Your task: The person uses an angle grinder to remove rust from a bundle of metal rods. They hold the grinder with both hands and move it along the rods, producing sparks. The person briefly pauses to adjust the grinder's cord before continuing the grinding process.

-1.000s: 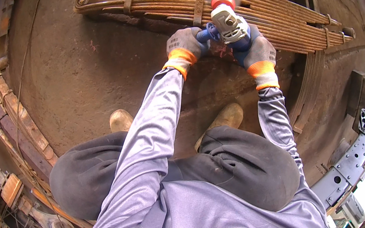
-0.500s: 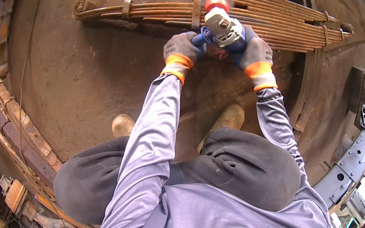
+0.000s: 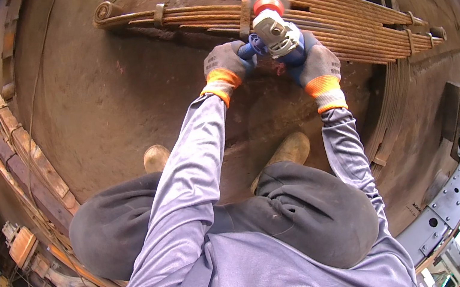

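Fingers of the left hand (image 3: 224,63) and right hand (image 3: 317,63) clasp an angle grinder (image 3: 276,33), red cup (image 3: 268,6) apparently against leaf springs (image 3: 349,35) lying crosswise beyond, right nearer.

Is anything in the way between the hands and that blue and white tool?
Only the grey gloves. In them, the right hand grips the power tool and the left hand holds its side handle; nothing else visible stands between.
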{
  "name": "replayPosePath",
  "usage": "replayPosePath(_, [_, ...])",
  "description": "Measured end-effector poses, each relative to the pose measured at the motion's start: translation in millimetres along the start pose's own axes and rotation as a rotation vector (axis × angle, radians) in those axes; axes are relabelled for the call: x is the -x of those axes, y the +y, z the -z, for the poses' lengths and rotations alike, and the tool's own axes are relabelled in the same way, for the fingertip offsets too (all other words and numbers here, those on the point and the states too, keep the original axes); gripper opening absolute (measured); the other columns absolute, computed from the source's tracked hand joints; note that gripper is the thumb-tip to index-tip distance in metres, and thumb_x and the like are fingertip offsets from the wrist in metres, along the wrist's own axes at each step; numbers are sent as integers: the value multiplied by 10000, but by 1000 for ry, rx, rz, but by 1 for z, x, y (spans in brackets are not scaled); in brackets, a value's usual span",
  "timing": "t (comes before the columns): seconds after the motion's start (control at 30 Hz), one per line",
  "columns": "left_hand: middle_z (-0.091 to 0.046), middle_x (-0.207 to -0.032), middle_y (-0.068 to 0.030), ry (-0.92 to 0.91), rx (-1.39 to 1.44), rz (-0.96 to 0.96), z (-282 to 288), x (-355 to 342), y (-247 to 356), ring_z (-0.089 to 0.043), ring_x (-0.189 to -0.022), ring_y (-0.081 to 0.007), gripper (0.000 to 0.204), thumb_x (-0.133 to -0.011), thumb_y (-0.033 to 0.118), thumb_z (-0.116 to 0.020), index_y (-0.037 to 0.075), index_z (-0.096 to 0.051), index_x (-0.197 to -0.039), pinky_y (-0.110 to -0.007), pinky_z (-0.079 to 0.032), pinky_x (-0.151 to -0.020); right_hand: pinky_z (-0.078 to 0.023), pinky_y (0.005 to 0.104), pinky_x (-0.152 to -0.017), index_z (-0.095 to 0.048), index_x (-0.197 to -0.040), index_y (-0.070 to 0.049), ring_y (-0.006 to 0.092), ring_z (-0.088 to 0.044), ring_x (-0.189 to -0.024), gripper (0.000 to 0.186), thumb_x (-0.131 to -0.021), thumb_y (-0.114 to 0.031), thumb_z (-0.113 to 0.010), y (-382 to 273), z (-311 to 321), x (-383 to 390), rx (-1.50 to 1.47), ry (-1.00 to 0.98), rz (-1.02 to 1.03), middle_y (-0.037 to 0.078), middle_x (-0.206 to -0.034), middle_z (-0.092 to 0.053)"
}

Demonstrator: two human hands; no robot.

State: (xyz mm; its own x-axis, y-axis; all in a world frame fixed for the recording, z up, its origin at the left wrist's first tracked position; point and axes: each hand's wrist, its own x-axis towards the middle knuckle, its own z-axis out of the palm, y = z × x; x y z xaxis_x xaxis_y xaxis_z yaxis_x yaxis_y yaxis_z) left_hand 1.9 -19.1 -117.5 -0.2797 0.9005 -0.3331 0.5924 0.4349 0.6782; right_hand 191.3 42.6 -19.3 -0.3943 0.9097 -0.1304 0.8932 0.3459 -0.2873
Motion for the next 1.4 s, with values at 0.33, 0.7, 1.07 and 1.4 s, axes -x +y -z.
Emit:
replayPosePath(0.33, [-754, -913, -137, 13, -22, -8, -6, -2, 5, -727, -873, -382, 247, -833, 434, -739, 213, -790, -932, -452, -582, -762, -580, 498, -896, -626, -1278, -148, 416, -721, -1066, 653, -702, -220, -926, 3, 8, 1, -40, -31, -68, 191, -1151, -753])
replayPosePath(0.7, [-788, -1016, -89, -107, -88, 13, -7, 0, 30, -755, -960, -336, 265, -841, 444, -726, 262, -800, -1019, -470, -595, -873, -577, 499, -863, -639, -1281, -166, 429, -721, -1024, 612, -743, -294, -903, 19, 13, 10, 13, 3, -93, 203, -1081, -759])
replayPosePath(1.07, [-768, -944, -113, -21, -20, -42, -19, 2, 28, -736, -897, -368, 232, -826, 431, -729, 251, -792, -960, -475, -587, -806, -578, 521, -819, -647, -1268, -180, 447, -724, -982, 583, -756, -334, -879, 27, 12, 15, 25, 48, -99, 213, -1023, -763])
replayPosePath(1.4, [-766, -944, -112, 17, 16, 11, -17, 8, -8, -728, -900, -378, 240, -806, 412, -769, 225, -787, -955, -472, -582, -797, -578, 497, -888, -622, -1245, -138, 386, -737, -1038, 534, -783, -268, -857, 3, 3, 11, 40, -16, 2, 172, -1125, -750])
